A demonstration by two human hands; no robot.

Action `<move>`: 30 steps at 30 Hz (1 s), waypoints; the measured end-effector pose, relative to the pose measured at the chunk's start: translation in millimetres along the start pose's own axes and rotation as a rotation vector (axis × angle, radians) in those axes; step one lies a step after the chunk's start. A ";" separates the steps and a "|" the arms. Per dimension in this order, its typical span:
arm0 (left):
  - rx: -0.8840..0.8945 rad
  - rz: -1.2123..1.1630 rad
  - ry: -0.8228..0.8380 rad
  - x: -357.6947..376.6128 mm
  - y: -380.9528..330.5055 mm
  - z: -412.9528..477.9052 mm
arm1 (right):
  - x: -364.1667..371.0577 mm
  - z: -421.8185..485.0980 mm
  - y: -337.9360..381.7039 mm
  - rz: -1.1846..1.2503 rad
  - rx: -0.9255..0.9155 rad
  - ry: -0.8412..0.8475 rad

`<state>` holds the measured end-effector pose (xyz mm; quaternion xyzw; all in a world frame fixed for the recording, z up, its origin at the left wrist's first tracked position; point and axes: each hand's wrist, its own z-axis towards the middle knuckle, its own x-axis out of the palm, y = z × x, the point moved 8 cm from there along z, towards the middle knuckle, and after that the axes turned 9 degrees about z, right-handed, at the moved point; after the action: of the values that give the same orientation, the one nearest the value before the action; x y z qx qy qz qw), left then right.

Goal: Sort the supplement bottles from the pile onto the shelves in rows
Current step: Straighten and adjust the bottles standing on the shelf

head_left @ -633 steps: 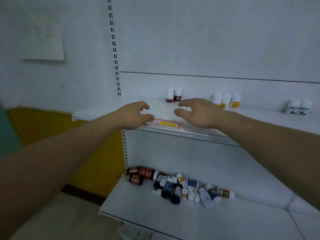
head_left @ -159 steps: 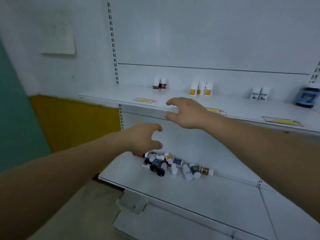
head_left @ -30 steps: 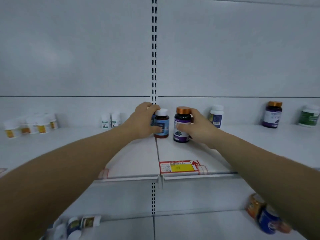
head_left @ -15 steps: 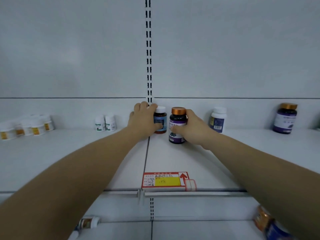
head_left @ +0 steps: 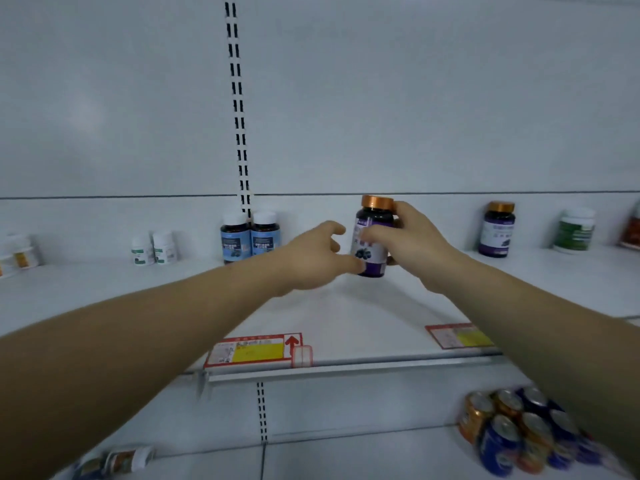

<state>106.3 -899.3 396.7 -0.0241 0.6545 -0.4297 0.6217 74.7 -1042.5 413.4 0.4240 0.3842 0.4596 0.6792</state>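
My right hand (head_left: 412, 242) grips a dark bottle with a copper cap and a purple label (head_left: 372, 233), holding it upright just above the upper shelf (head_left: 346, 317). My left hand (head_left: 313, 258) hovers at the bottle's left side with its fingers loosely spread, holding nothing. Two blue-label bottles with white caps (head_left: 250, 236) stand side by side at the back of the shelf, left of my hands. A matching purple-label bottle (head_left: 497, 228) stands further right.
Two small white bottles (head_left: 152, 247) and yellow-label ones (head_left: 19, 252) stand at the left. A green-label bottle (head_left: 574, 230) stands far right. Cans (head_left: 516, 431) lie on the lower shelf at right, and loose bottles (head_left: 114, 460) at left. Price tags (head_left: 254, 349) line the shelf edge.
My left hand has let go of the blue-label bottle, which now stands beside its twin. My right hand has carried the purple-label bottle to the right, and the view shifted right.
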 end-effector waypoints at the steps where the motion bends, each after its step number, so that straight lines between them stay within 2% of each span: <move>1: 0.005 -0.028 0.032 17.1 -14.2 3.8 | -15.0 -3.2 -0.2 -0.005 -0.009 0.002; 5: -0.017 0.000 0.124 83.1 -70.4 23.6 | -91.7 -12.7 -12.4 -0.071 0.001 0.006; 10: -0.042 0.294 0.190 154.2 -132.2 52.3 | -195.0 -14.9 -44.5 -0.104 0.085 0.021; 14: -0.092 0.466 0.228 186.5 -155.8 71.6 | -247.3 -3.2 -54.8 -0.157 0.086 0.046; 18: -0.161 0.656 0.261 200.4 -150.8 79.6 | -276.6 12.8 -65.8 -0.221 0.113 0.058; 30: -0.177 0.725 0.266 201.7 -146.0 79.6 | -299.7 66.4 -82.9 -0.461 0.085 0.029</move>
<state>53.8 -1147.7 334.6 0.2109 0.7299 -0.1238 0.6383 75.4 -1360.1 399.0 0.3468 0.4996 0.2816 0.7422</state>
